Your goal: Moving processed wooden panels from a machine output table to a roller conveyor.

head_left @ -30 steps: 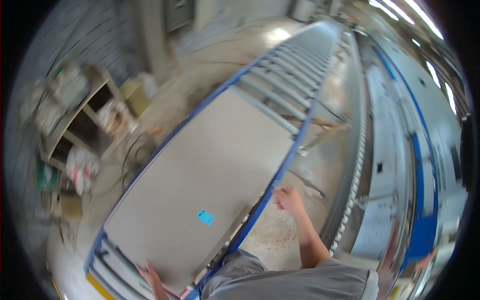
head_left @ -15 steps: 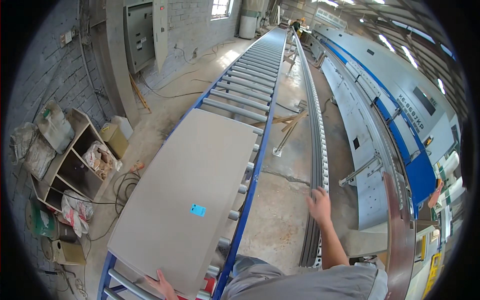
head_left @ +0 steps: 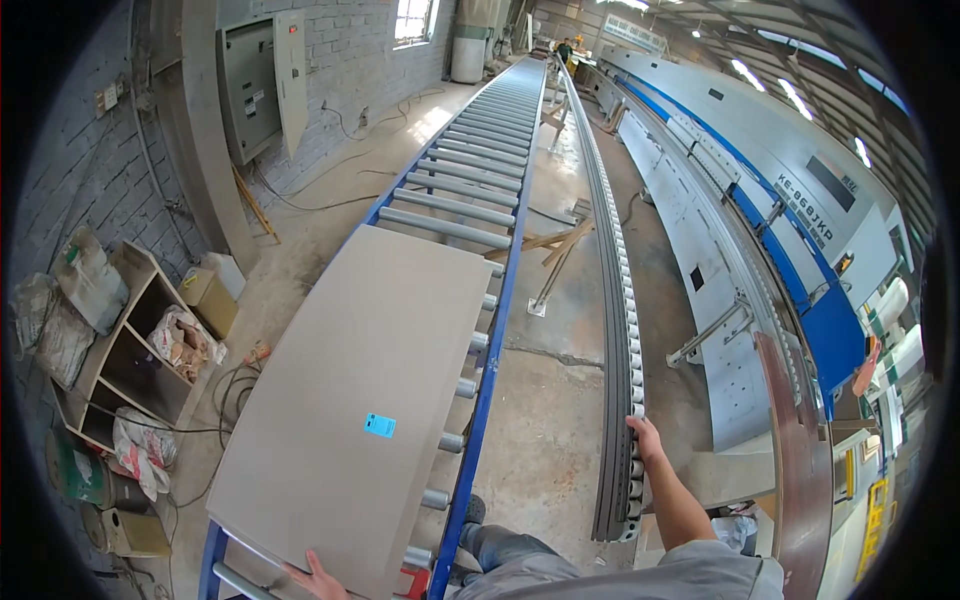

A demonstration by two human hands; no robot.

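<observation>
A large grey-beige panel (head_left: 345,330) with a small blue label (head_left: 380,425) lies flat on the blue-framed roller conveyor (head_left: 487,385). At its near edge, my left hand (head_left: 318,580) rests with fingers spread, touching the panel. Long dark grey strips (head_left: 614,400) lie side by side along a narrow rail of small rollers (head_left: 632,330) to the right. My right hand (head_left: 645,437) has its fingers bent over the right edge of these strips; the fingertips are partly hidden.
A long white and blue machine (head_left: 745,190) runs along the right side. Wooden cubbies (head_left: 120,345) with bags stand at the left, near cables on the floor. A wooden brace (head_left: 565,243) sits between conveyor and rail. Behind stands an open grey electrical cabinet (head_left: 250,90).
My right hand has come down from above the strips onto their right edge, its fingers now bent. My left hand stays at the panel's near edge. The whole view has shifted slightly.
</observation>
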